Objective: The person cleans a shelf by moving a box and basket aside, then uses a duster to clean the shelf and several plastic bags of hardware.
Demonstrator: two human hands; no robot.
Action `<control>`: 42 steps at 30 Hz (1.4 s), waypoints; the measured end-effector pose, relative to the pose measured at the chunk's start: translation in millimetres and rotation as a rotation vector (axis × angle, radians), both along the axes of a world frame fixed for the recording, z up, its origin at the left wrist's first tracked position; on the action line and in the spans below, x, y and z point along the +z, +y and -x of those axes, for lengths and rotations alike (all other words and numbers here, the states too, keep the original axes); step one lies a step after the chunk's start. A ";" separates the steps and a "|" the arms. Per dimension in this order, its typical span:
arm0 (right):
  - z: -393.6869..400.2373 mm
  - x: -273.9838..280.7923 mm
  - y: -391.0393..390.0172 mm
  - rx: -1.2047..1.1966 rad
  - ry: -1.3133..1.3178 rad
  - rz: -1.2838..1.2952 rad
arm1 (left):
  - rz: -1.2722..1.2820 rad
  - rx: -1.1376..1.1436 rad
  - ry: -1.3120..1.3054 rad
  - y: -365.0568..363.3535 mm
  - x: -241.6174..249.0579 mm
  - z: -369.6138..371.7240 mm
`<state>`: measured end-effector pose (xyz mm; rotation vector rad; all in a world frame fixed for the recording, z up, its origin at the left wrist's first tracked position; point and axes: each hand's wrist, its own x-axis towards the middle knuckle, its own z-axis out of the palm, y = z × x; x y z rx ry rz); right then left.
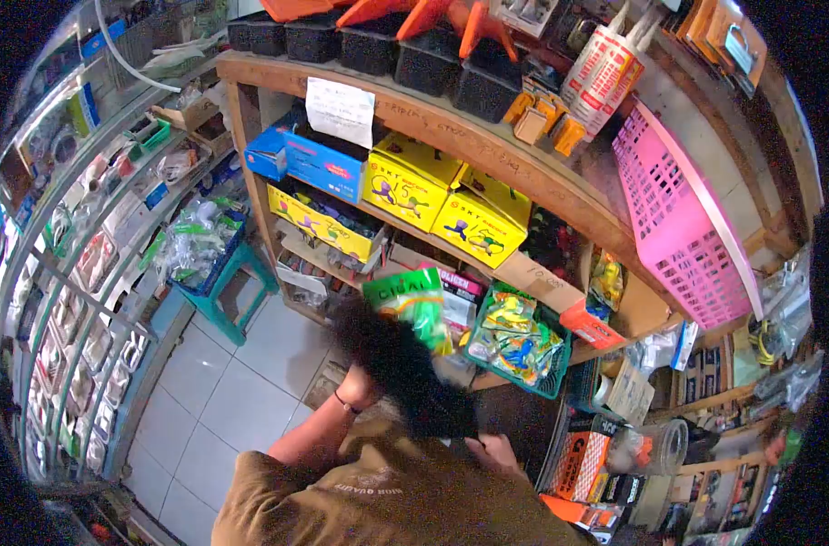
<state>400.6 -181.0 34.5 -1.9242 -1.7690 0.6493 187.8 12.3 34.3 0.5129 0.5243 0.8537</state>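
Neither my left hand nor my right hand can be made out as my own. A person in a brown shirt (pixel 396 496) fills the lower middle, apparently seen from behind, with lettering across the cloth. Dark hair (pixel 401 373) hides what is in front of the person. That person's left hand (pixel 360 387), with a thin band at the wrist, goes behind the hair, so its fingers are hidden. A little skin of the other arm or hand (pixel 496 450) shows on the right. Just beyond the hair is a green and clear packet (pixel 410 305), partly covered; what holds it is hidden.
Wooden shelves (pixel 432 105) hold yellow boxes (pixel 410 187), a blue box (pixel 326 168) and black bins (pixel 369 50). A green basket (pixel 560 378) of colourful packets sits low. At right is a pink basket (pixel 683 227). A teal stool (pixel 232 305) stands on white tiles (pixel 228 391) beside glass shelving.
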 end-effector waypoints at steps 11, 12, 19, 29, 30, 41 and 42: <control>8.1 1.1 27.1 -0.324 0.045 0.099 | 0.193 0.196 0.047 -3.5 -13.1 23.4; 13.7 -0.8 34.5 -0.374 0.281 0.189 | 0.076 0.139 0.012 -3.0 -28.4 26.4; 67.8 12.9 76.2 -0.201 0.800 0.276 | 0.023 -0.208 0.082 -30.7 -59.5 34.7; 79.7 32.9 88.8 -0.055 0.388 0.160 | 0.239 -0.015 -0.405 -23.6 -28.3 4.8; 78.0 30.9 84.9 -0.051 0.498 0.031 | 0.285 -0.016 -0.517 -23.7 -15.0 6.6; 17.2 37.5 3.8 -0.042 -0.024 0.235 | 0.222 -0.069 -0.903 23.0 -17.8 37.5; 9.5 33.2 -1.4 -0.071 -0.081 0.194 | 0.219 -0.072 -0.901 23.8 -17.3 37.5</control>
